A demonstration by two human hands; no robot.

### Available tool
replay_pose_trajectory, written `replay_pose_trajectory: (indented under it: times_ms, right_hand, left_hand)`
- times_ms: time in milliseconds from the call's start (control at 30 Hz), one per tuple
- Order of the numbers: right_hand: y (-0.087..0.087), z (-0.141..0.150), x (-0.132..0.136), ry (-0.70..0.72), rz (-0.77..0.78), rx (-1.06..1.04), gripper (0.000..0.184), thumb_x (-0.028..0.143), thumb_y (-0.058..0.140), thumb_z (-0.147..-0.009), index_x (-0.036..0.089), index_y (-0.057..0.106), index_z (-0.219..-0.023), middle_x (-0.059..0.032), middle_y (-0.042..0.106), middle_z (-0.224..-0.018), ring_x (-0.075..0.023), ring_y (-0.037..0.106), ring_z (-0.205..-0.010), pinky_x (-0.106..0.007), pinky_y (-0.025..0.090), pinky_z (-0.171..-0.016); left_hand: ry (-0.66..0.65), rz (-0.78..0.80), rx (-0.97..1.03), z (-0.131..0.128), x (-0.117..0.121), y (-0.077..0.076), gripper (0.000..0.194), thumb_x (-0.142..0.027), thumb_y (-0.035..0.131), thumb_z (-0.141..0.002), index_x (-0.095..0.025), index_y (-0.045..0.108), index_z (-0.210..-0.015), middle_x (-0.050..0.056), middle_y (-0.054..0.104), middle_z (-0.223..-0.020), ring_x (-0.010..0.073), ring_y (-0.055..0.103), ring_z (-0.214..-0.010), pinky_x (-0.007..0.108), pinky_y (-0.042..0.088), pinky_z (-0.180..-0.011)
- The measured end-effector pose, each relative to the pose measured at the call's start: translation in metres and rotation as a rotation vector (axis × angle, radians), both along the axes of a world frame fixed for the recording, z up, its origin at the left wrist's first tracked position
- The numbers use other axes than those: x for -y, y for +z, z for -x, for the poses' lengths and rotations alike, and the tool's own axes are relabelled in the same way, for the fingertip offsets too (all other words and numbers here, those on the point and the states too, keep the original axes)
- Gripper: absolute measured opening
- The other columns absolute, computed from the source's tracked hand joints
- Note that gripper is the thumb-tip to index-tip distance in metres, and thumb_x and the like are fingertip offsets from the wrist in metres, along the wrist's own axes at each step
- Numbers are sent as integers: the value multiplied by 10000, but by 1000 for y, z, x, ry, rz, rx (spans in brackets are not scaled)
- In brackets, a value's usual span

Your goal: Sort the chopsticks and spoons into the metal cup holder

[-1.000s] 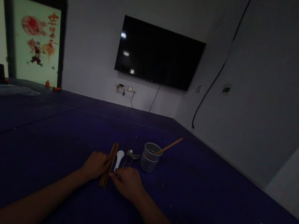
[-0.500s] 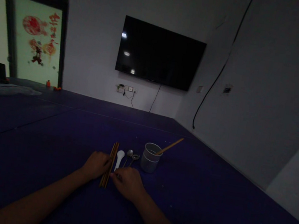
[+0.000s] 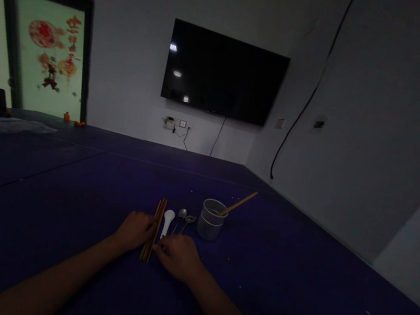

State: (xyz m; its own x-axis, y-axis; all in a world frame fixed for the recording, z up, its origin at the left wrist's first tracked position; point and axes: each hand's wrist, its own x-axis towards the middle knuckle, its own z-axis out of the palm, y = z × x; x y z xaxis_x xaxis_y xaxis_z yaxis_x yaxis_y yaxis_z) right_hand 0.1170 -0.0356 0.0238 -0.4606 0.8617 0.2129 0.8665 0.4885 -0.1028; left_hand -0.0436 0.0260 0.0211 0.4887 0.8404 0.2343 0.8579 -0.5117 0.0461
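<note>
A bundle of several wooden chopsticks [image 3: 160,218] lies lengthwise on the purple surface. My left hand [image 3: 136,229] is at its left side, fingers curled onto the sticks near their middle. On the other side is my right hand [image 3: 178,256], closed, thumb tip at the bundle's right edge; what its fingers hold, if anything, is hidden. Just right of the chopsticks lies a white soup spoon [image 3: 168,216], its handle end close to my right fingers. Beside it are a small metal spoon [image 3: 182,213] and a small metal strainer-like spoon [image 3: 189,219], their handles partly behind my right hand.
A grey metal cup [image 3: 209,227] stands upright right of the spoons, with a wooden stick [image 3: 240,203] leaning out of it. The purple surface [image 3: 81,196] runs back to the wall, where a television [image 3: 226,73] hangs. Clear plastic sheeting [image 3: 5,123] lies far left.
The whole view has shifted slightly, with things sitting a little higher in the picture. Both hands stay at the chopsticks, and nothing has plainly been moved.
</note>
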Motion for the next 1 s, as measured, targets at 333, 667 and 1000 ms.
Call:
replay_pose_trajectory:
  times_ms: [333,667,1000]
  right_hand:
    - [0,3,2,28,-17,27,333,407,386,-905,212,657,-913,-47,698,-882,-177,640,-817,-242,396,-659]
    - [2,3,3,21,-1,24,329,406,392,-905,210,656,-918,-43,697,-876,-182,645,-826,-234,395,-653]
    - [1,2,2,15,-6,-4,319,392,390,-904,223,660,-919,-30,702,-873,-178,646,-811,-237,385,-633]
  left_hand:
    - [4,18,11,1,2,3,327,-272,327,-866,-168,612,-745,77,666,-775,192,620,-703,282,396,-643]
    - [1,31,27,1,4,5,315,-273,340,-868,-173,608,-736,68,671,-780,171,619,-711,260,387,-640]
    - [2,26,33,0,3,3,319,-277,333,-861,-170,608,-740,64,669,-768,168,614,-707,262,391,-643]
